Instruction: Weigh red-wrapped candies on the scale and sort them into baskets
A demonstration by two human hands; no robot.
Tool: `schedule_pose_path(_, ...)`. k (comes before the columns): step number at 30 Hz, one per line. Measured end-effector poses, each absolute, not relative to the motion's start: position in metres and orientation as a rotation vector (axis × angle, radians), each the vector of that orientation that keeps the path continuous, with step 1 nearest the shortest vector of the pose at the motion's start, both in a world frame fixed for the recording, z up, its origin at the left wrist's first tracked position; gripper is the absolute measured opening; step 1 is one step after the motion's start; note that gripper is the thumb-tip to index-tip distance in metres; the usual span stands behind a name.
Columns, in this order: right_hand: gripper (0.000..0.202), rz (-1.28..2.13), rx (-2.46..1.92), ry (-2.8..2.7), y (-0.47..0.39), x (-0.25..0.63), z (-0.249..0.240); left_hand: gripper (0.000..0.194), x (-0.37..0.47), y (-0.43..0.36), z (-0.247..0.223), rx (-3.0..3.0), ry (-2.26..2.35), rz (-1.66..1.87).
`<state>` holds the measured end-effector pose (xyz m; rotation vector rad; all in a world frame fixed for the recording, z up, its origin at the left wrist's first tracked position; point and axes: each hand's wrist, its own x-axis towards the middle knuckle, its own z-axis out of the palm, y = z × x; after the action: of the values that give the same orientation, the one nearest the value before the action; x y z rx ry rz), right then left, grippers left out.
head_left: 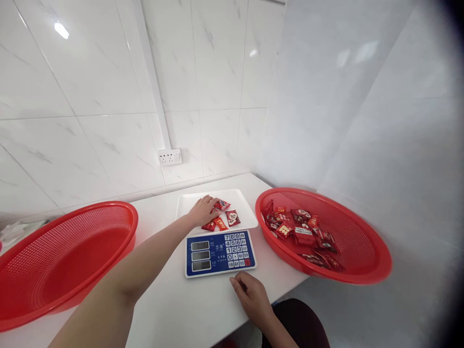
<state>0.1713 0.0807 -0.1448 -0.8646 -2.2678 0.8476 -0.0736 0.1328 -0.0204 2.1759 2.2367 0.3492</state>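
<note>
My left hand [204,211] reaches over the white tray [188,203] of a scale, its fingers on small red packets at the tray's middle. Whether it grips any of them is hard to make out. One red packet with a pale print [232,218] lies just right of that hand, and an orange-red packet [220,223] is below the fingers. The blue keypad panel [220,253] with its displays faces me in front of the tray. My right hand [251,294] rests loosely curled at the table's front edge, below the panel, with nothing visible in it.
At the right, a red basket [362,237] holds several red packets [303,235]. Another red basket [87,251], with no packets visible inside, stands at the left. A wall socket [169,157] sits above the white table [166,304]. Pale tiled walls rise behind.
</note>
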Motion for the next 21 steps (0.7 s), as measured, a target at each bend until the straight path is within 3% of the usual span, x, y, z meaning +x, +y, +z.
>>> schedule_pose_path(13,0.034,0.844,-0.824,-2.248,0.081,0.172,-0.143,0.042,-0.109,0.094,-0.019,2.056,2.3,0.333)
schedule_pose_path(21,0.035,0.828,-0.84,-2.241,0.081,0.172,-0.144,0.035,-0.089,0.114,-0.022,2.212,2.197,0.361)
